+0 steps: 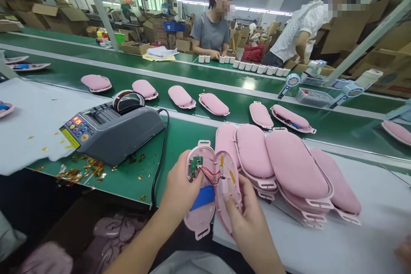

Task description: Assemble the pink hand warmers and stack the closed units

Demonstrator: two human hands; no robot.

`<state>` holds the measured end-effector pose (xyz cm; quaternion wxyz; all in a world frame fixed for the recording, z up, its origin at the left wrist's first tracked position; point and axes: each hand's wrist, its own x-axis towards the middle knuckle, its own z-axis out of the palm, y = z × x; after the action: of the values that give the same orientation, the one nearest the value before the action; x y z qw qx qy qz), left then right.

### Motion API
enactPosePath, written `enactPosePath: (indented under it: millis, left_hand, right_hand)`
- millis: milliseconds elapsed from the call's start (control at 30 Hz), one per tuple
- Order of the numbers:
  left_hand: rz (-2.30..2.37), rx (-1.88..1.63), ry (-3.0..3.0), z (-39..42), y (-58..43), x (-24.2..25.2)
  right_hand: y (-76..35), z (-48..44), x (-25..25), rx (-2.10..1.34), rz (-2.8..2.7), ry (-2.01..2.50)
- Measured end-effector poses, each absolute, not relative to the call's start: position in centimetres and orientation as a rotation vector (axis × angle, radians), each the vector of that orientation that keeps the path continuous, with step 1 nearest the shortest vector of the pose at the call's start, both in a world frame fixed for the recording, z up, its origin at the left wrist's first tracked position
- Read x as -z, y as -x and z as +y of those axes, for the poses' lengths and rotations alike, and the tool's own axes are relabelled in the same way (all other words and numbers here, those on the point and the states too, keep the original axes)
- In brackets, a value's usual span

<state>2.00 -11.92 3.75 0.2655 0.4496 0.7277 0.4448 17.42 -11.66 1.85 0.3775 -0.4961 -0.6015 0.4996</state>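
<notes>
An opened pink case shows its inside at the lower middle. Its left shell (195,221) carries a green circuit board (196,167) and a blue block (203,197); red and black wires cross to the right shell (236,192), which has yellow tape strips and a white part (222,185). My left hand (183,184) grips the left shell's outer edge, thumb near the board and wires. My right hand (250,218) holds the right shell, its thumb over the inner face and fingers behind. Stacked pink cases (295,165) lie just right of it.
A grey tape dispenser (118,132) with a black cable stands left, tape scraps (93,169) beside it. Pink cases (182,96) line the green conveyor (237,125). Small fans (289,84) and a plastic box (314,97) sit beyond. Two people are across the line; cartons lie underneath and behind.
</notes>
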Motion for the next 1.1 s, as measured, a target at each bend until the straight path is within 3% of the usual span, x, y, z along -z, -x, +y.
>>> enactPosePath:
  millis: [267,633,1100]
  left_hand:
    - [2.099,-1.215,-1.321,-12.5,-3.1,-3.7]
    - [1.960,-1.322,-1.782,-11.9,-1.3,-2.6]
    - [1.823,-1.234,-1.625,-11.7,-0.6,-3.5]
  right_hand:
    - [-17.3,-12.6,-2.5,-0.992,-1.689,1.385]
    - [-16.3,-10.9,-2.4,-1.604,-1.449,1.079]
    - [-13.8,-11.6,-1.7,-1.436,-1.344,1.132]
